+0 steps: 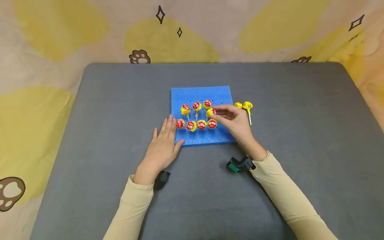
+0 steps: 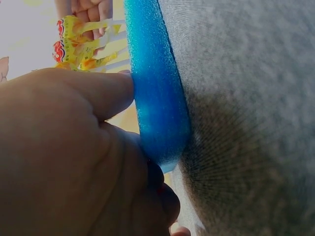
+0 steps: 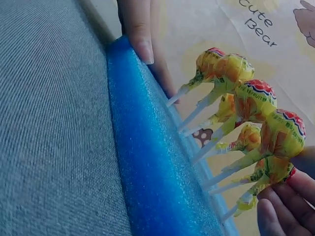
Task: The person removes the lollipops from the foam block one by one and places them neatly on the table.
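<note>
A blue foam block (image 1: 204, 138) lies flat on the table, with several lollipops (image 1: 191, 126) in red-and-yellow wrappers standing in it by their white sticks. They form a front row and a row behind it. My left hand (image 1: 162, 146) rests along the block's left edge, fingers straight and thumb by the front corner. Thumb and fingers of my right hand (image 1: 235, 123) pinch a lollipop (image 1: 211, 112) by its head at the right end of the back row. In the right wrist view its stick reaches down to the foam (image 3: 147, 147); whether it is pushed in is hard to tell.
Two more lollipops (image 1: 247, 106) lie on the grey table (image 1: 300, 133) just right of the block, partly behind my right hand. Small holes show in the foam's far part. A patterned yellow-and-cream cloth (image 1: 192, 30) hangs behind the table.
</note>
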Demonstrator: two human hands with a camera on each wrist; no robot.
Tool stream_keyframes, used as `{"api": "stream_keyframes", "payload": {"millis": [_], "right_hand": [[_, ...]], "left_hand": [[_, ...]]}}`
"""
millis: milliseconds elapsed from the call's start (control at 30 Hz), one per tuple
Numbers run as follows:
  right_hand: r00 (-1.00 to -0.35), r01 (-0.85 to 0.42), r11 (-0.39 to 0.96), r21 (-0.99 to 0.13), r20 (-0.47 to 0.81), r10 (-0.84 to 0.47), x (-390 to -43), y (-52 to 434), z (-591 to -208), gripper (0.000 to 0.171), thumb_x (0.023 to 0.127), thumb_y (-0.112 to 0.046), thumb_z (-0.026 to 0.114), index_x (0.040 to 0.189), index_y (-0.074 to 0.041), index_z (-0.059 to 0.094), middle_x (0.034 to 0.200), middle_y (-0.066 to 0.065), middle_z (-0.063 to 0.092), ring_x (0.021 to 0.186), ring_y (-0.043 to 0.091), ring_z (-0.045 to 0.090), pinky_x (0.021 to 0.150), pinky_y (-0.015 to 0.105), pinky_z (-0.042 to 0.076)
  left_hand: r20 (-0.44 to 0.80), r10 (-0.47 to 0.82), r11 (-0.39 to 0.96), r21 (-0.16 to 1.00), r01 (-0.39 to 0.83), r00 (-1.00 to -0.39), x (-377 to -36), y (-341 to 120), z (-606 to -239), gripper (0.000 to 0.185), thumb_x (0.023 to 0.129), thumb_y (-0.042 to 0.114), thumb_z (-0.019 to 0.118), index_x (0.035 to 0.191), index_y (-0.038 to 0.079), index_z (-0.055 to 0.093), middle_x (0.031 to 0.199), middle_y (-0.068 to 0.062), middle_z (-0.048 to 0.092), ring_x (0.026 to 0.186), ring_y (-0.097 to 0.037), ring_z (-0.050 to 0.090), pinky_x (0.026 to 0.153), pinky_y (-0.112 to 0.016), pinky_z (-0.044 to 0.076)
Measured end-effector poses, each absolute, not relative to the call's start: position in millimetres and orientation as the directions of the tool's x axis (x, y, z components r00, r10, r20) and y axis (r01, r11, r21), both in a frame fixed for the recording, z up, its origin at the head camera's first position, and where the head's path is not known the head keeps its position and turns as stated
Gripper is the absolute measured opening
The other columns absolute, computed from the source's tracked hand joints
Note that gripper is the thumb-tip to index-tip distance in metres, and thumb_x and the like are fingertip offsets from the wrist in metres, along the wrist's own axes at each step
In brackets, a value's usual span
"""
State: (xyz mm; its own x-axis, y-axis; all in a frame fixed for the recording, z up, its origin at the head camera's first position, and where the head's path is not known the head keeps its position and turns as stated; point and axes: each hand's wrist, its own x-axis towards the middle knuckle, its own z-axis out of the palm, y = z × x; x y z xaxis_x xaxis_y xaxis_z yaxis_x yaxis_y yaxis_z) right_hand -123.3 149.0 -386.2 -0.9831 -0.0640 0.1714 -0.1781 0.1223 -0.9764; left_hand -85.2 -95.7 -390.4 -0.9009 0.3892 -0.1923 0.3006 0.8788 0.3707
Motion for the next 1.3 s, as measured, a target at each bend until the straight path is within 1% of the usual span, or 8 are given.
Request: {"api": "stream_keyframes", "payload": {"millis": [133, 267, 367, 533, 767, 933, 1100, 1300], "right_hand": [[-0.980, -0.196, 0.087, -0.977, 0.192, -0.050, -123, 149, -385, 0.027, 0.079, 0.004, 0.072, 0.104, 0.011, 0.065, 0.095, 0.006, 0.069, 0.085, 0.014, 0.066, 0.078, 0.025, 0.053], [-0.975, -0.220, -0.022, -0.975, 0.220, -0.002, -124, 151, -382, 0.025, 0.079, 0.011, 0.069, 0.102, 0.016, 0.063, 0.091, 0.001, 0.069, 0.082, 0.014, 0.066, 0.076, 0.025, 0.053], [-0.977, -0.215, -0.108, -0.971, 0.212, 0.037, -125, 153, -379, 0.020, 0.079, 0.012, 0.068, 0.099, 0.011, 0.067, 0.090, 0.001, 0.070, 0.081, 0.014, 0.066, 0.076, 0.025, 0.053], [-0.979, -0.200, -0.223, -0.954, 0.186, 0.083, -129, 159, -375, 0.020, 0.082, 0.011, 0.065, 0.093, -0.004, 0.072, 0.087, 0.004, 0.070, 0.076, 0.015, 0.066, 0.075, 0.027, 0.054], [-0.987, -0.158, -0.384, -0.910, 0.130, 0.099, -132, 170, -369, 0.025, 0.089, 0.011, 0.055, 0.090, -0.006, 0.073, 0.088, 0.008, 0.068, 0.076, 0.018, 0.064, 0.075, 0.028, 0.054], [-0.990, -0.131, -0.424, -0.896, 0.097, 0.102, -133, 178, -367, 0.021, 0.091, 0.006, 0.054, 0.091, -0.006, 0.072, 0.090, 0.009, 0.068, 0.079, 0.019, 0.066, 0.077, 0.028, 0.054], [-0.993, -0.095, -0.523, -0.847, 0.046, 0.105, -135, 186, -365, 0.012, 0.091, 0.001, 0.059, 0.095, -0.001, 0.070, 0.090, 0.011, 0.069, 0.079, 0.019, 0.067, 0.077, 0.028, 0.054], [-0.994, -0.019, -0.652, -0.758, -0.057, 0.095, -137, 200, -366, 0.015, 0.094, -0.003, 0.055, 0.103, 0.005, 0.064, 0.098, 0.017, 0.065, 0.089, 0.025, 0.064, 0.080, 0.027, 0.053]], "left_hand": [[-0.204, 0.388, 0.881, 0.370, 0.296, -0.899, -85, -95, -390, 0.075, 0.099, 0.038, 0.044, 0.150, 0.001, 0.005, 0.157, -0.011, -0.004, 0.144, -0.028, -0.003, 0.111, -0.054, 0.003], [-0.202, 0.390, 0.881, 0.366, 0.300, -0.898, -86, -95, -390, 0.075, 0.099, 0.039, 0.044, 0.150, 0.001, 0.004, 0.157, -0.011, -0.005, 0.144, -0.028, -0.003, 0.111, -0.054, 0.003], [-0.200, 0.390, 0.882, 0.361, 0.303, -0.899, -86, -95, -389, 0.075, 0.099, 0.038, 0.044, 0.150, 0.000, 0.004, 0.157, -0.012, -0.005, 0.144, -0.028, -0.003, 0.111, -0.054, 0.003], [-0.202, 0.393, 0.883, 0.356, 0.306, -0.897, -87, -96, -387, 0.075, 0.099, 0.038, 0.044, 0.150, 0.000, 0.004, 0.157, -0.012, -0.005, 0.143, -0.028, -0.004, 0.111, -0.054, 0.003], [-0.199, 0.395, 0.883, 0.352, 0.311, -0.897, -88, -94, -387, 0.075, 0.098, 0.038, 0.045, 0.150, -0.001, 0.005, 0.157, -0.013, -0.003, 0.143, -0.029, -0.002, 0.111, -0.055, 0.003], [-0.196, 0.391, 0.882, 0.358, 0.305, -0.899, -86, -93, -387, 0.075, 0.098, 0.038, 0.045, 0.150, -0.001, 0.006, 0.157, -0.013, -0.003, 0.143, -0.029, -0.002, 0.111, -0.055, 0.003], [-0.203, 0.388, 0.885, 0.355, 0.302, -0.899, -85, -93, -386, 0.075, 0.098, 0.039, 0.044, 0.150, 0.000, 0.005, 0.157, -0.013, -0.004, 0.143, -0.029, -0.003, 0.111, -0.055, 0.003], [-0.208, 0.381, 0.888, 0.352, 0.295, -0.901, -84, -94, -385, 0.076, 0.098, 0.039, 0.045, 0.150, 0.001, 0.004, 0.157, -0.011, -0.005, 0.143, -0.027, -0.004, 0.111, -0.054, 0.002]]}}
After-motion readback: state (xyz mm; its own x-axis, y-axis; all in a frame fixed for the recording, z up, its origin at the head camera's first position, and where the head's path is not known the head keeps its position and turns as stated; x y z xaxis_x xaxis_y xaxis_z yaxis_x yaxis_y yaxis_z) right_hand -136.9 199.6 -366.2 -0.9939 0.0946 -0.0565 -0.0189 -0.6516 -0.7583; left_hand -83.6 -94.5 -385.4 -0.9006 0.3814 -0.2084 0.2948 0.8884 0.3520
